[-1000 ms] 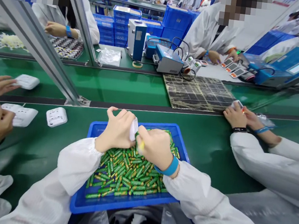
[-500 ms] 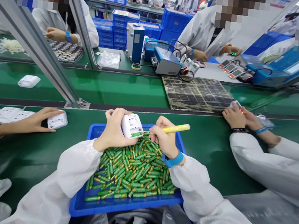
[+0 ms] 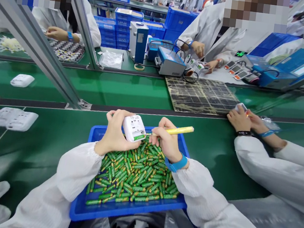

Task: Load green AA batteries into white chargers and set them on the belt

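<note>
Operating remotely, I note the left hand grasping a white device over the far side of the blue tray, slotted face exposed, presumably steadying it for the yellow-handled tool pinched by the right hand, with green batteries conveniently below.

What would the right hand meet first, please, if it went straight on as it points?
Likely the white device in the left hand, near the green battery, where the yellow tool points; depth is unclear.
</note>
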The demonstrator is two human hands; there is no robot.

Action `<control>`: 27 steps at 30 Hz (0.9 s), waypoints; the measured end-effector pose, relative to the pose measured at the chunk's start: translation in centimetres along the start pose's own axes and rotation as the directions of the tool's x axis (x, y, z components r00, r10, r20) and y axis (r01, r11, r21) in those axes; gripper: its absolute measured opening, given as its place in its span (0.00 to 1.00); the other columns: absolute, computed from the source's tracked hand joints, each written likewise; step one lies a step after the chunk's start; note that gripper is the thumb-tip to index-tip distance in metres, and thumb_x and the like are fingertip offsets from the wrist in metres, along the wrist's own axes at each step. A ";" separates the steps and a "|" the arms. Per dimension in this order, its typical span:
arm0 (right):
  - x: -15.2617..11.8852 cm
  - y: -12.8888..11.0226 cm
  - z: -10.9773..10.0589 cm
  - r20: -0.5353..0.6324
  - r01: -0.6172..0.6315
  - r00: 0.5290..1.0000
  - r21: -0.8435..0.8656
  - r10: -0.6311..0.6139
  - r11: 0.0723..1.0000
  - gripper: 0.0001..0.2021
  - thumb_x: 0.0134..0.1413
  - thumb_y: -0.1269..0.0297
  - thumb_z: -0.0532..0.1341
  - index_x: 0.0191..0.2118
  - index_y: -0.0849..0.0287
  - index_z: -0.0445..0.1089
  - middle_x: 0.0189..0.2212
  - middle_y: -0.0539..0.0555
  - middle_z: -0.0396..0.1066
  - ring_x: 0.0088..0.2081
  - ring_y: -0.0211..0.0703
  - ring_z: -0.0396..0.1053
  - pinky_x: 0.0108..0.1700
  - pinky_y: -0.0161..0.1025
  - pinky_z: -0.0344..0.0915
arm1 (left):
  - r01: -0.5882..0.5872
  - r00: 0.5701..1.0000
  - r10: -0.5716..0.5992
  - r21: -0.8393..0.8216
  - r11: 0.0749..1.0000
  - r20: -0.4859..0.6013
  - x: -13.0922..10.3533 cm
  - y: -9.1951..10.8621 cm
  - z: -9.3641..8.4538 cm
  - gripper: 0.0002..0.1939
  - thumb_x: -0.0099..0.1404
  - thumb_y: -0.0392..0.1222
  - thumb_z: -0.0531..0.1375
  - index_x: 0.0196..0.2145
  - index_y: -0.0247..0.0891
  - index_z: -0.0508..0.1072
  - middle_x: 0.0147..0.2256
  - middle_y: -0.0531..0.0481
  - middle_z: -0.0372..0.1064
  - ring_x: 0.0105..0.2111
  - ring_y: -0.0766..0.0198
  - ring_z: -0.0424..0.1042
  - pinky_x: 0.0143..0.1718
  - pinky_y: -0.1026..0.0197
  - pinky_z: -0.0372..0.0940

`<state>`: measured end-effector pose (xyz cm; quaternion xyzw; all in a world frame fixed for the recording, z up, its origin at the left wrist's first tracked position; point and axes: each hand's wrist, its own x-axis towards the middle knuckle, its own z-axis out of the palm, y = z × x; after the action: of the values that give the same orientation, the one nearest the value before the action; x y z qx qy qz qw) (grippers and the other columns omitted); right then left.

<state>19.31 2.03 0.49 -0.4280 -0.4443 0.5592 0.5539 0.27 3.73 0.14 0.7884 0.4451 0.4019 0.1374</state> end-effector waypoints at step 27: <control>1.7 1.2 -1.9 0.119 -0.505 0.856 0.410 0.504 0.760 0.16 0.42 0.70 0.68 0.24 0.56 0.56 0.08 0.40 0.49 0.14 0.28 0.47 0.21 0.29 0.60 | 0.297 0.856 -0.468 0.530 0.794 0.221 1.7 -8.8 -13.6 0.37 0.41 0.51 0.70 0.49 0.42 0.65 0.45 0.43 0.67 0.54 0.42 0.61 0.56 0.39 0.50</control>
<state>20.88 3.77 -1.11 -0.3993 -0.1801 0.7709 0.4625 -14.75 8.19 4.69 0.7462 0.6515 0.1001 0.0934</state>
